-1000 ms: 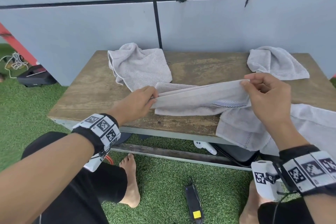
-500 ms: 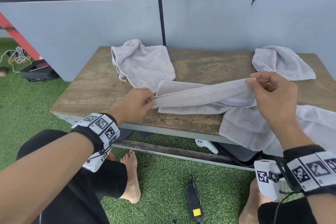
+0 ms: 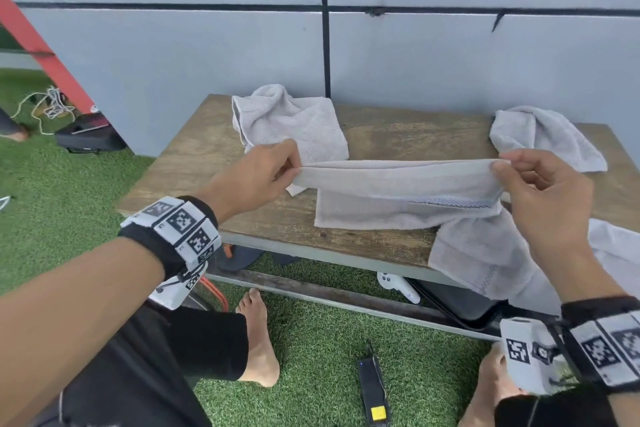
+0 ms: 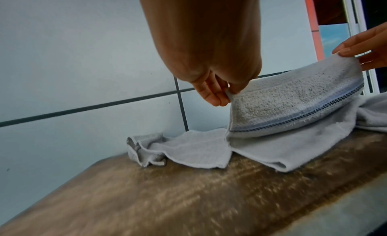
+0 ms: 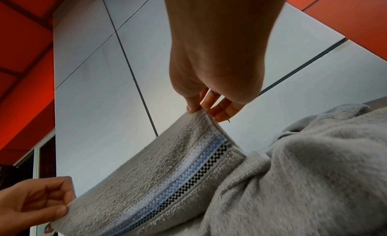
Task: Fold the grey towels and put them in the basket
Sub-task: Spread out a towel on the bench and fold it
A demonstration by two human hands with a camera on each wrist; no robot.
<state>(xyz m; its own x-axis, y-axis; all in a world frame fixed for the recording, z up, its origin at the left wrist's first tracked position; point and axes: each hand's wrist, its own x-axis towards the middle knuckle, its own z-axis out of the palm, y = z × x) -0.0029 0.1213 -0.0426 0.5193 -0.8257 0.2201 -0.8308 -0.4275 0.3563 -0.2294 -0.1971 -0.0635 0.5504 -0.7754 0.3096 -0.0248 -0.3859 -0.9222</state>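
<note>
A grey towel (image 3: 398, 184) with a blue and black checked stripe is stretched between my hands above the wooden table (image 3: 207, 163). My left hand (image 3: 292, 168) pinches its left corner (image 4: 230, 94), and my right hand (image 3: 500, 165) pinches its right corner (image 5: 201, 109). The lower part of the towel lies folded on the table. Another grey towel (image 3: 291, 121) lies crumpled at the back left, a third (image 3: 543, 135) at the back right. More grey cloth (image 3: 485, 253) hangs over the table's front edge at the right. No basket is in view.
A grey panelled wall (image 3: 415, 55) stands right behind the table. Artificial grass (image 3: 69, 201) covers the ground. Under the table lie a white controller (image 3: 398, 286) and a dark tray (image 3: 460, 305). A black device (image 3: 372, 388) lies on the grass between my bare feet.
Both hands have lifted the towel's upper edge higher and pulled it taut, moving it away from me. The hands stand further apart than before.
</note>
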